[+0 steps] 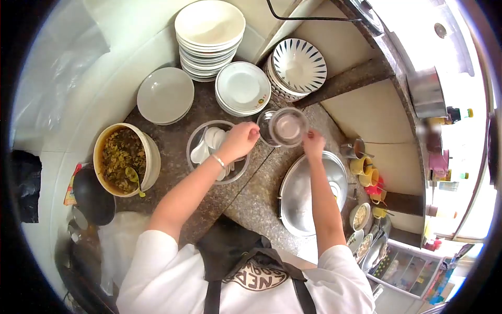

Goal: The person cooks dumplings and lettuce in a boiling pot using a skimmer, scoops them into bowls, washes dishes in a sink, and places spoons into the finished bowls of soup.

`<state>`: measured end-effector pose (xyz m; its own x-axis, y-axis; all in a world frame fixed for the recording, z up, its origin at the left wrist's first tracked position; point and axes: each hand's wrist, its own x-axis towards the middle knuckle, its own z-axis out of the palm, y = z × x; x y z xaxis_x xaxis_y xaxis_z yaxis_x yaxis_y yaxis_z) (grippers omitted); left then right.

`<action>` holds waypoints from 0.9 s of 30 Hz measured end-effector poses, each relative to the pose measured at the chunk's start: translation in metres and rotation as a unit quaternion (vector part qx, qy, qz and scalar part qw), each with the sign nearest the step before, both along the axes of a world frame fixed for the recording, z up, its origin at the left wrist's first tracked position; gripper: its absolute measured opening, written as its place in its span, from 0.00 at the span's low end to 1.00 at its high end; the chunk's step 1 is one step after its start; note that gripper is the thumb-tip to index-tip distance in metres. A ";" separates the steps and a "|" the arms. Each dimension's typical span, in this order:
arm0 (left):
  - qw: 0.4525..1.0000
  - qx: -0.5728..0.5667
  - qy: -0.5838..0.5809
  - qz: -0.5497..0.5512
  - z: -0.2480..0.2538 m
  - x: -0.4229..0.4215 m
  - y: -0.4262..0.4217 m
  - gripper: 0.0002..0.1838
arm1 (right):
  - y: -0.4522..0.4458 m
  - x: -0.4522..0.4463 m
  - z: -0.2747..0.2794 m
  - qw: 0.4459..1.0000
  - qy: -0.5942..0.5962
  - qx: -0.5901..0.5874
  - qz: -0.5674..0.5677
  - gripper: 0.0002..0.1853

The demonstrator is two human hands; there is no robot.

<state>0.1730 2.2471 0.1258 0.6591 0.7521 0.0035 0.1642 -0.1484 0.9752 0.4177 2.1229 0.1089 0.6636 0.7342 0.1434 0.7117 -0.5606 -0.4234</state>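
Note:
My right hand (314,145) is closed at the edge of a clear round plastic bowl (288,127), held slightly blurred above the counter. Just left of that bowl, another clear round container (265,127) is partly covered by it. My left hand (241,139) has its fingers pinched together at this container's left edge; whether they grip it is hidden. Under my left wrist stands a clear tub (192,141) with several white spoons (200,153). A large oval metal lid (298,199) lies below my right forearm.
Stacked white plates (209,23), smaller plates (243,86) and patterned bowls (299,65) line the back. A pot of chopped greens in dark liquid (123,157) stands left, with a green ladle. Yellow cups (360,166) and food dishes (360,216) sit along the right.

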 end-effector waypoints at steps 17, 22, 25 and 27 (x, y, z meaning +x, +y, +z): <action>0.978 0.095 0.185 -0.012 -0.017 0.072 -0.002 0.18 | -0.119 0.013 0.021 0.870 0.354 0.215 -0.266 0.07; 0.995 0.091 0.017 0.019 -0.001 0.016 -0.047 0.14 | -0.071 0.013 -0.004 0.830 0.428 0.231 -0.273 0.06; 0.997 -0.045 0.043 -0.038 0.018 -0.040 -0.081 0.14 | -0.041 0.010 -0.045 0.843 0.445 0.210 -0.219 0.06; 0.984 -0.157 0.063 -0.053 0.022 -0.072 -0.105 0.15 | -0.023 0.000 -0.059 0.854 0.439 0.173 -0.219 0.05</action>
<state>0.1014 2.1425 0.1475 0.7135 0.6307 -0.3053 0.2871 0.1343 0.9485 0.4179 2.0998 0.0497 0.8270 0.4018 -0.3932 -0.2125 -0.4242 -0.8803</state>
